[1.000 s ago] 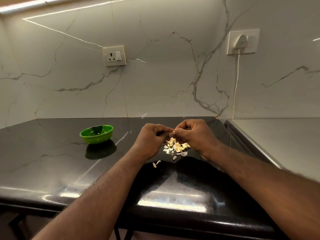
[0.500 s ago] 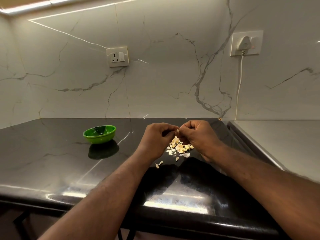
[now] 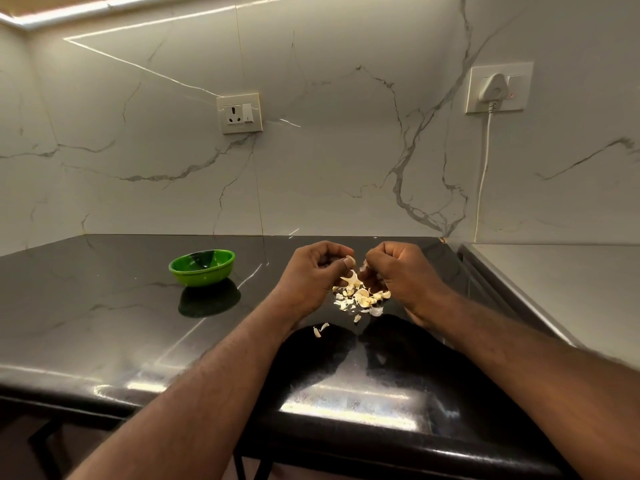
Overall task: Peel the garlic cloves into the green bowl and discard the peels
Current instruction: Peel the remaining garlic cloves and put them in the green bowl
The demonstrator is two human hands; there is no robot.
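Left hand (image 3: 311, 277) pinches a garlic clove (image 3: 350, 260) at thumb and forefinger, above the pile of peels (image 3: 360, 296) on the black surface (image 3: 104, 323). Right hand (image 3: 398, 275), fingers curled, pinches what appears to be a scrap of skin (image 3: 362, 268). Green bowl (image 3: 180, 268) stands well apart, leftward. Recommended: strip remaining skin over the pile, confirm the clove is bare, then carry it to the bowl.

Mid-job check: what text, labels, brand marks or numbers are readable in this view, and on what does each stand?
No readable text anywhere in the head view.
Green bowl: no lettering shows.
Left wall socket: a small mark on its switch, too small to read.
Right socket plate and white plug: no legible print, only a red dot beside the plug.
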